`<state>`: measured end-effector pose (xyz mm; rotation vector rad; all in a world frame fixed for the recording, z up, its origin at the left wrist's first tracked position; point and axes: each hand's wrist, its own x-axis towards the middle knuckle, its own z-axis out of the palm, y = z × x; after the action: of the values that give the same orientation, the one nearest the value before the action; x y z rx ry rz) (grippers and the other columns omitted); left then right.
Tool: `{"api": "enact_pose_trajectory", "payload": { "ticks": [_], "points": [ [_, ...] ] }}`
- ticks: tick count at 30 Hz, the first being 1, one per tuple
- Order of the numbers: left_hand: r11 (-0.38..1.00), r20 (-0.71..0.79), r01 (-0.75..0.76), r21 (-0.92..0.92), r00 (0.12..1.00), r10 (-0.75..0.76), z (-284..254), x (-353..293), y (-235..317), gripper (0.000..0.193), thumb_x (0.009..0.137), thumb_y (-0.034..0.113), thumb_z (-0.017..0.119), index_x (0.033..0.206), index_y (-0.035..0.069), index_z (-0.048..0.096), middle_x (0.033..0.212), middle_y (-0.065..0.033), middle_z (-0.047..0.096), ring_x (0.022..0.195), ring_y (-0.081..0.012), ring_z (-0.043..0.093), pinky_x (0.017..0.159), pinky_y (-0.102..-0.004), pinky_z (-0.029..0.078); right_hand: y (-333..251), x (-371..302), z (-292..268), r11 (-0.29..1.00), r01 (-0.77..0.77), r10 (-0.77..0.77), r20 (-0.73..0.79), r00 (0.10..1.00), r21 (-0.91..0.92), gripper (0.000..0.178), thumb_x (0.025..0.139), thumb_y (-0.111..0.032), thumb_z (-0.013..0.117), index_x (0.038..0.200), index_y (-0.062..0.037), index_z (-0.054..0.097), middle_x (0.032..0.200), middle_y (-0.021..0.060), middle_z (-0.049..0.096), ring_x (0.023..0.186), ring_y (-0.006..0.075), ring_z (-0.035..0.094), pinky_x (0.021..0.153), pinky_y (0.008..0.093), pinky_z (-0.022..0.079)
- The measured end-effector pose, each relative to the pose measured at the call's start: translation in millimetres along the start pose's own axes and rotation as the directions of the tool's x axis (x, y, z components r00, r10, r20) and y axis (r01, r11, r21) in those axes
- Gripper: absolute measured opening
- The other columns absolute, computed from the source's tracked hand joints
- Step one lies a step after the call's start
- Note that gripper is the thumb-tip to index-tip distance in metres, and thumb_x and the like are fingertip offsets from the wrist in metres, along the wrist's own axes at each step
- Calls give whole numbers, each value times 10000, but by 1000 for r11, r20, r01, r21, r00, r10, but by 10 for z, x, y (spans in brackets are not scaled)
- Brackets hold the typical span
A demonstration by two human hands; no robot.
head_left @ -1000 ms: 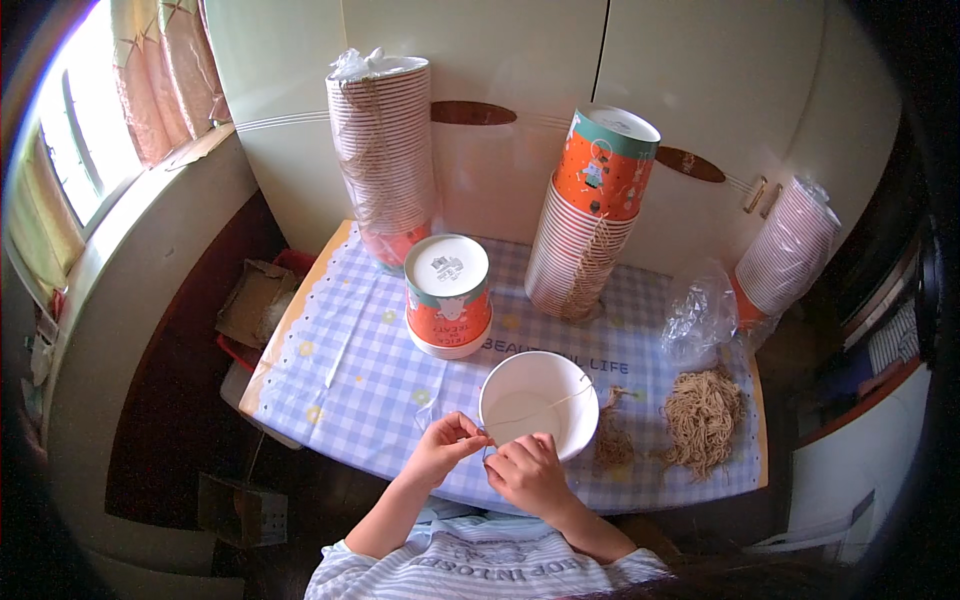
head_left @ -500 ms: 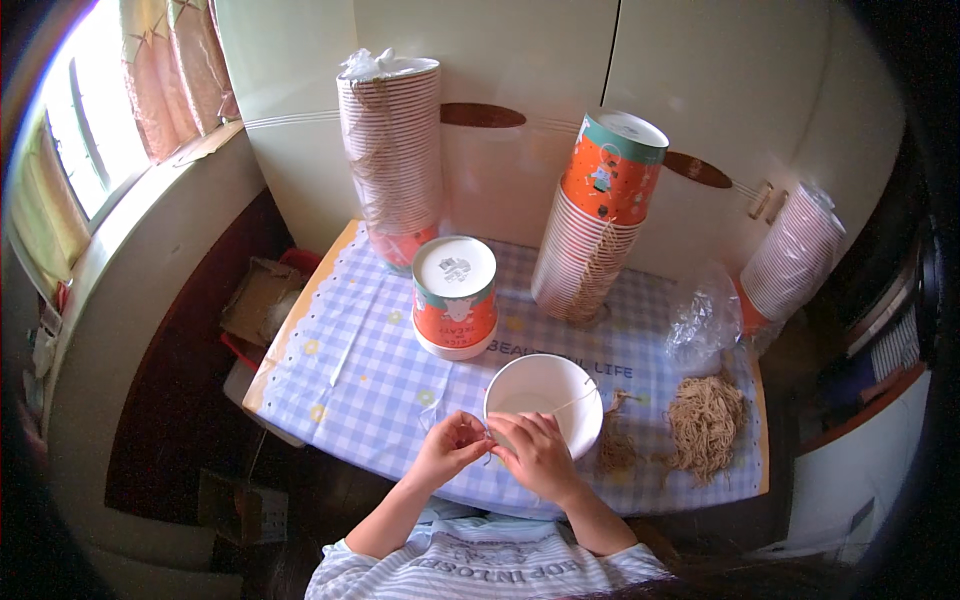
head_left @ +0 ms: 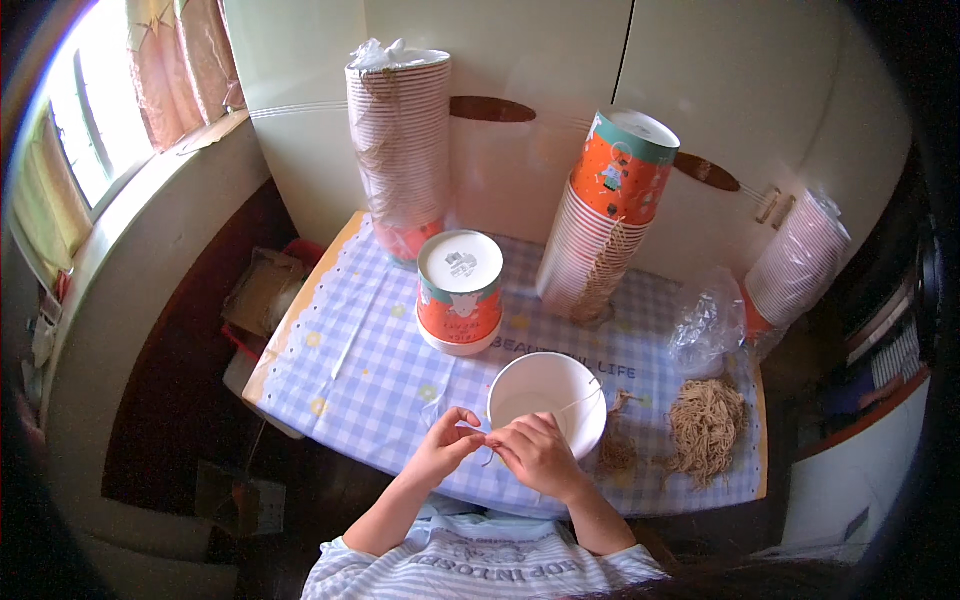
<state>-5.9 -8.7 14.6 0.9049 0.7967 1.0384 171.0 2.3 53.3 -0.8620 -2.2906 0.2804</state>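
My left hand (head_left: 446, 448) and my right hand (head_left: 536, 450) meet at the near left rim of a white-lined paper bucket (head_left: 520, 387). The bucket lies tipped with its mouth toward me. Thumbs and fingers of both hands pinch a thin piece of twine (head_left: 488, 461), whose short end pokes out below the fingertips. Inside the far right rim a strand of cord crosses the bucket wall. How the twine runs between my fingers is hidden. Just left and beyond stands an upside-down orange and green paper bucket (head_left: 460, 318).
Tall nested bucket stacks stand behind: a wrapped one (head_left: 398, 150) left, another (head_left: 590, 250) centre, a smaller wrapped one (head_left: 797, 262) right. A crumpled plastic bag (head_left: 706, 325), a tangled twine pile (head_left: 706, 428) and a smaller bundle (head_left: 618, 445) lie right on the checked tablecloth (head_left: 370, 370).
My hands stay at the bucket's rim. The left fingers have lifted and parted a little, still pinching at the tips. The whole view has shifted slightly.
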Motion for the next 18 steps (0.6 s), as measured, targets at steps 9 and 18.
{"api": "enact_pose_trajectory", "payload": {
  "ticks": [9, 18],
  "points": [
    [989, -74, 126, -74, 989, -131, -9, -33, 33, 131, 823, 99, 548, 921, 100, 461, 739, -19, 593, 640, -68, 524, 503, -175, 344, 27, -3, 21, 1000, -14, 14, -22, 1000, 28, 184, 641, -60, 677, 795, -125, 601, 726, -7, 547, 731, 168, 543, 686, 313, 384],
    [981, -111, 68, -179, 990, -89, -24, -42, -73, 109, 810, 88, 567, 869, 90, 476, 807, -18, 604, 631, -48, 500, 506, -175, 349, 63, -35, 58, 989, -113, 118, -51, 992, 91, 185, 648, -59, 675, 785, -95, 556, 727, 3, 562, 684, 174, 548, 696, 316, 394]
  ]
}}
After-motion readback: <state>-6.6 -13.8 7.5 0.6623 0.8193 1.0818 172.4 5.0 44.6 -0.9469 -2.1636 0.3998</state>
